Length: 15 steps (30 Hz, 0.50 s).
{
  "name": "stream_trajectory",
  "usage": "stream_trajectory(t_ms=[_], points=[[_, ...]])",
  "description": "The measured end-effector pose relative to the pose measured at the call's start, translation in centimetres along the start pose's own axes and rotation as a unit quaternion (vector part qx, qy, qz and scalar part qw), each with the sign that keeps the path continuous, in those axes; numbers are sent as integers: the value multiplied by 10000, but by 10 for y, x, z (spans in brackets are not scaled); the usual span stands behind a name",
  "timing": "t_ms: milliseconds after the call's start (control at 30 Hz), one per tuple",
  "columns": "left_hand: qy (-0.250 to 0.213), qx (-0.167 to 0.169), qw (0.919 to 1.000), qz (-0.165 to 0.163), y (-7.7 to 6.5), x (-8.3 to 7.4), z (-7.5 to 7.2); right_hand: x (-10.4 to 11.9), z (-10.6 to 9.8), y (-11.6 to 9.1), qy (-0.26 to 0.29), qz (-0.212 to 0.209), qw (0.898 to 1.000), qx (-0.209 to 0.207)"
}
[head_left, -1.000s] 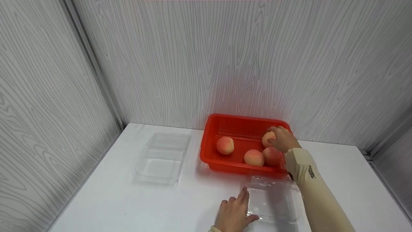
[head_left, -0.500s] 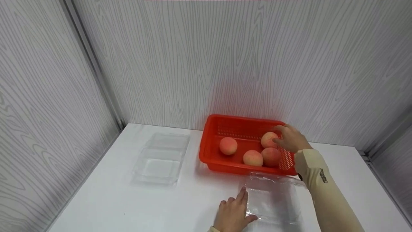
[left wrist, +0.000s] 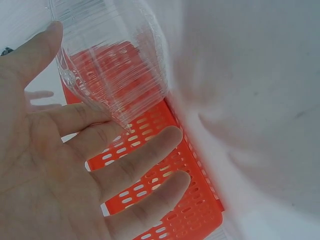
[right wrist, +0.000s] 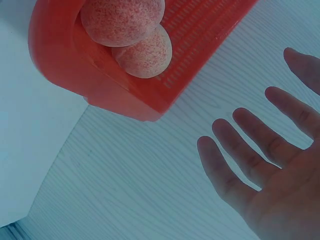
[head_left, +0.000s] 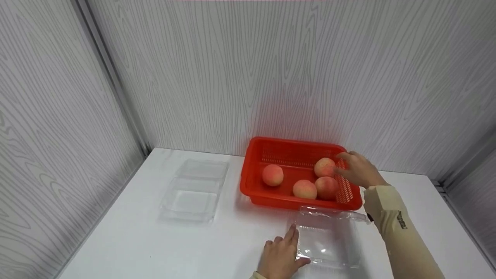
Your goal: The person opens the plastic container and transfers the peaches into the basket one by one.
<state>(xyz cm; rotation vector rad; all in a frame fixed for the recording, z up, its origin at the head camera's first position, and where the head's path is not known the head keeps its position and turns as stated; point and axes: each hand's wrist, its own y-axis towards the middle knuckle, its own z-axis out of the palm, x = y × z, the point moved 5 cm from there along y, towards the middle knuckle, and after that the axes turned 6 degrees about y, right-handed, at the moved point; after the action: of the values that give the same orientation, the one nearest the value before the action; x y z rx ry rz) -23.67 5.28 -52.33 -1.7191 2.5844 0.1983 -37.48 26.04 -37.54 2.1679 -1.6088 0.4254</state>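
Observation:
Several peaches lie in a red plastic basket (head_left: 246, 170): one peach (head_left: 272, 175) on the left, others grouped on the right, including a back peach (head_left: 324, 166). My right hand (head_left: 358, 170) is over the basket's right rim beside that back peach, its fingers spread and holding nothing; the right wrist view shows this right hand (right wrist: 280, 165) bare-palmed. In front of the basket lies an open clear plastic clamshell box (head_left: 325, 240). My left hand (head_left: 279, 255) rests against the box's left side; in the left wrist view its fingers are extended beside the clear plastic (left wrist: 110, 65).
A second clear plastic clamshell (head_left: 193, 190) lies opened on the white table (head_left: 193, 248), left of the basket. Behind the basket rises a grey wood-grain wall (head_left: 248, 77). The near clamshell's far edge sits close against the basket's front.
My right hand has drawn away rightward from the back-right peach. The left peach has rolled so its pinker side shows. The near clamshell has shifted slightly towards the basket; my left hand has hardly moved.

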Motion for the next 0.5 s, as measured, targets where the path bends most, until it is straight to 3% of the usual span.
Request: stream_trajectory(t_ms=[500], points=[[-100, 8, 9999, 55, -2, -4, 0, -12, -10, -24, 217, 68, 9993, -297]])
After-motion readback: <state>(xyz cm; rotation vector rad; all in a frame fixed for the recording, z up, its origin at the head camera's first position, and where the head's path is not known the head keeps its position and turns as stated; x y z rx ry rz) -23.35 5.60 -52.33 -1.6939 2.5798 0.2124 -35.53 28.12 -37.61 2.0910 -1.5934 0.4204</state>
